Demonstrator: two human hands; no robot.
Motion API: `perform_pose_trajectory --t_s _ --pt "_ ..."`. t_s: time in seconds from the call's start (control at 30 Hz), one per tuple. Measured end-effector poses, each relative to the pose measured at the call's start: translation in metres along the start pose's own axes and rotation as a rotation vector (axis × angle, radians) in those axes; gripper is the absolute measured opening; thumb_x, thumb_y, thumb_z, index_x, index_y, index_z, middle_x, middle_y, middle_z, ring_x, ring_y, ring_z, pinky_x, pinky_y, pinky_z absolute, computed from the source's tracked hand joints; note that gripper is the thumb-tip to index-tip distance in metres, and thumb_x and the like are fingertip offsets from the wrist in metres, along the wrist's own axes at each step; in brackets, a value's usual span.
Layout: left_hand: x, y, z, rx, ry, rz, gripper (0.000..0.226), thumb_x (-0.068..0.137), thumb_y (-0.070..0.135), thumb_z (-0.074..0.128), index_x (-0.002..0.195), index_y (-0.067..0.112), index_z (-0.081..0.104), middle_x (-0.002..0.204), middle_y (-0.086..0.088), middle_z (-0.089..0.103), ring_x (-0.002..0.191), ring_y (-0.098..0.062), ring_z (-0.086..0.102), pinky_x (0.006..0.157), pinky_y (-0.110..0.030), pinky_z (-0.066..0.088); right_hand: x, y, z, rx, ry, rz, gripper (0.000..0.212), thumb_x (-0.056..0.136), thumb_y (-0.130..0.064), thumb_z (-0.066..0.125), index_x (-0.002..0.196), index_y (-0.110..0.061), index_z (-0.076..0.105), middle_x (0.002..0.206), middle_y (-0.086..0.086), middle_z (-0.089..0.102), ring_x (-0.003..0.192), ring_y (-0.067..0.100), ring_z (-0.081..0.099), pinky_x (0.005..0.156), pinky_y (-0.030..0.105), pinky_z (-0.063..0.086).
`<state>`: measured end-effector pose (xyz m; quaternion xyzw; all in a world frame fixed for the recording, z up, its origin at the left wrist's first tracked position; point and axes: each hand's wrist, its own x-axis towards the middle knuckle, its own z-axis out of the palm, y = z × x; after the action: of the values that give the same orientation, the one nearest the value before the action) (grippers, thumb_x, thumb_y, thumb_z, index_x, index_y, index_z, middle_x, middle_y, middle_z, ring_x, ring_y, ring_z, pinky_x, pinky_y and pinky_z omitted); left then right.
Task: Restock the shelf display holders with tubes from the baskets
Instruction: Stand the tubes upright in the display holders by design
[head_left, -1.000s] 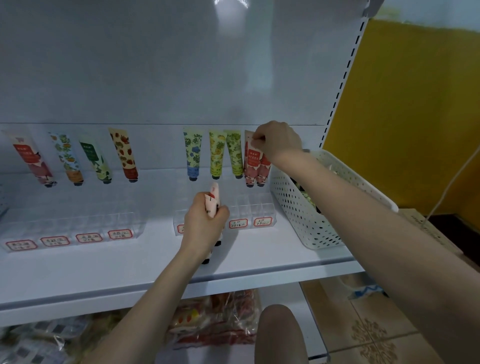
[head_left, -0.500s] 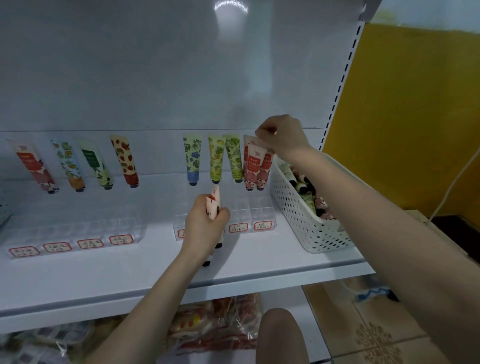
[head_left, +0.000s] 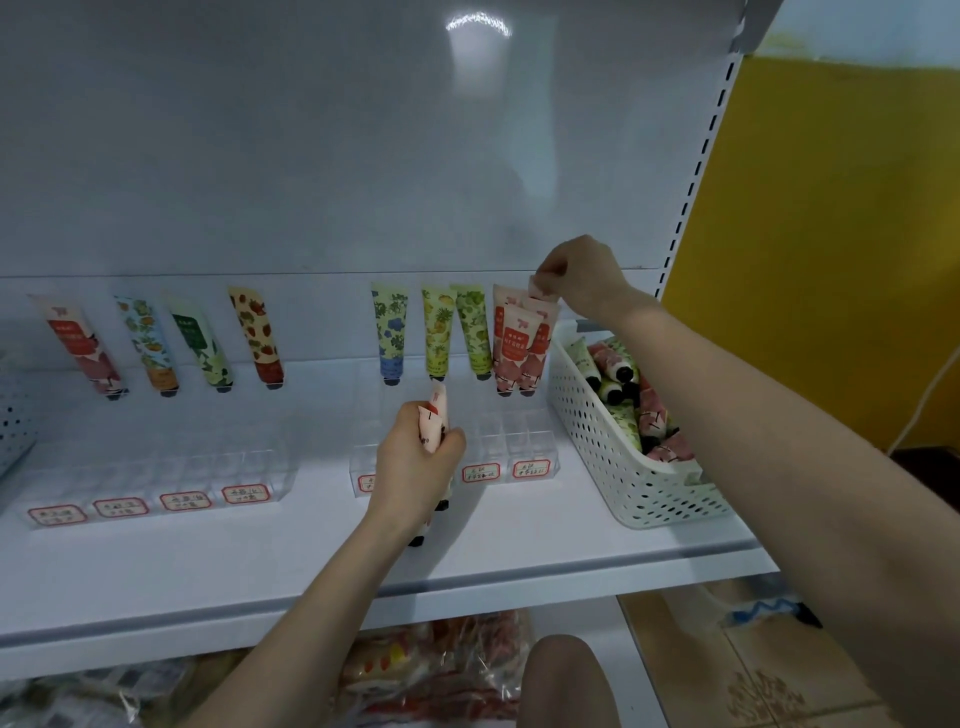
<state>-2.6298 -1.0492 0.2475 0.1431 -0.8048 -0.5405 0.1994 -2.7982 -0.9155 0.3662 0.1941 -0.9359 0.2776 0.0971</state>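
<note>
Now at the far-right column of the clear holder (head_left: 511, 434). Here the right hand (head_left: 584, 275) pinches the flat crimped top of a pink tube (head_left: 545, 338), thumb and forefinger closed on it. The tube stands cap-down, leans back toward the rear panel, and touches the other pink tubes (head_left: 511, 345) in that column. Cannot tell whether its cap is fully seated, as the neighbours hide it.

Meanwhile the left hand (head_left: 413, 467) is wrapped round a small bunch of spare pink tubes (head_left: 435, 413), caps pointing down, in front of the holder and above the shelf (head_left: 234, 551). A white basket (head_left: 597, 441) sits just right of the holder, with loose tubes (head_left: 621, 382) lying inside.

How to do this well, as I judge it:
- Steer by the crimp alone and press straight down until the cap bottoms out.
- Release gently, so the lean matches the green tube (head_left: 470, 332) next door.
- Keep the print facing out.
- Mind the wrist: it is close to the standing tubes, and a nudge could topple them.
- The front slots behind the labels (head_left: 531, 468) look unfilled, so they are the likely place for the left hand's stock.
</note>
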Motion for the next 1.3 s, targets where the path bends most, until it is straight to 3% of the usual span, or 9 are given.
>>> perform_pose_trajectory --t_s 0.3,0.47,0.63,0.7,0.8,0.87,0.97,1.13,1.3 --pt "0.002 -0.001 0.002 0.012 0.006 -0.021 0.014 0.09 0.017 0.056 0.101 0.014 0.048 0.076 0.002 0.05 0.067 -0.01 0.047 0.054 -0.018 0.039 0.003 -0.01 -0.004 -0.075 -0.084 -0.081 0.015 0.088 -0.009 0.061 0.095 -0.002 0.071 0.099 0.013 0.069 0.078 0.014 0.055 0.064 0.021 0.042" --pt "0.0 0.001 0.001 0.013 0.008 -0.021 0.011 0.09 0.017 0.055 0.099 0.014 0.048 0.075 0.001 0.05 0.066 -0.01 0.047 0.055 -0.019 0.04 0.002 -0.013 -0.002 -0.119 -0.105 -0.09 0.018 0.091 -0.011 0.057 0.098 -0.002 0.07 0.102 0.014 0.069 0.08 0.016 0.055 0.073 0.026 0.046" --pt "0.0 0.005 0.001 -0.008 0.001 -0.017 0.01 0.09 0.015 0.055 0.097 0.015 0.048 0.075 -0.002 0.05 0.066 -0.012 0.047 0.054 -0.019 0.039 -0.001 -0.01 -0.002 0.017 -0.105 -0.055 0.016 0.089 -0.012 0.06 0.095 -0.002 0.071 0.097 0.014 0.07 0.077 0.016 0.056 0.059 0.018 0.042" --pt "-0.001 0.006 0.0 -0.018 -0.004 -0.009 0.009 0.09 0.015 0.055 0.096 0.015 0.048 0.075 -0.002 0.05 0.065 -0.011 0.046 0.054 -0.018 0.039 -0.005 -0.008 -0.003 0.053 -0.085 -0.053 0.018 0.091 -0.01 0.056 0.093 0.001 0.07 0.097 0.015 0.069 0.076 0.015 0.054 0.056 0.012 0.038" --pt "-0.001 0.006 -0.001 -0.016 0.005 -0.005 0.01 0.09 0.015 0.056 0.097 0.015 0.048 0.075 -0.001 0.051 0.066 -0.01 0.047 0.054 -0.018 0.039 -0.013 -0.007 -0.008 0.07 0.038 -0.093 0.025 0.092 -0.01 0.049 0.09 0.01 0.063 0.095 0.021 0.066 0.071 0.015 0.048 0.055 0.014 0.034" --pt "-0.001 0.005 -0.001 -0.019 0.009 -0.008 0.01 0.09 0.015 0.055 0.098 0.015 0.048 0.076 -0.001 0.051 0.066 -0.011 0.047 0.054 -0.019 0.04 -0.021 -0.009 -0.013 0.057 0.061 -0.141 0.024 0.091 -0.015 0.051 0.085 0.005 0.063 0.09 0.013 0.067 0.068 0.012 0.049 0.057 0.014 0.036" --pt "-0.002 0.003 -0.002 -0.018 0.003 -0.011 0.012 0.09 0.016 0.055 0.099 0.015 0.048 0.079 -0.004 0.053 0.067 -0.012 0.049 0.054 -0.02 0.041 -0.037 -0.014 -0.015 -0.057 -0.06 -0.184 0.017 0.087 -0.028 0.062 0.09 -0.012 0.067 0.085 -0.006 0.058 0.079 0.009 0.05 0.06 0.014 0.036" --pt "-0.003 0.004 -0.002 -0.024 -0.01 -0.002 0.012 0.091 0.015 0.055 0.101 0.014 0.048 0.083 -0.008 0.056 0.067 -0.013 0.049 0.054 -0.02 0.041 -0.039 -0.019 -0.002 -0.259 -0.054 -0.219 0.022 0.088 -0.025 0.061 0.104 -0.013 0.07 0.11 0.008 0.057 0.106 0.021 0.051 0.076 0.024 0.034" --pt "-0.003 0.004 -0.003 -0.05 -0.01 -0.01 0.011 0.091 0.015 0.055 0.1 0.015 0.048 0.086 -0.013 0.057 0.067 -0.016 0.05 0.053 -0.022 0.042 -0.034 -0.024 0.006 -0.298 -0.007 -0.224 0.022 0.091 -0.021 0.056 0.105 -0.011 0.069 0.111 0.011 0.056 0.109 0.024 0.048 0.079 0.024 0.037"
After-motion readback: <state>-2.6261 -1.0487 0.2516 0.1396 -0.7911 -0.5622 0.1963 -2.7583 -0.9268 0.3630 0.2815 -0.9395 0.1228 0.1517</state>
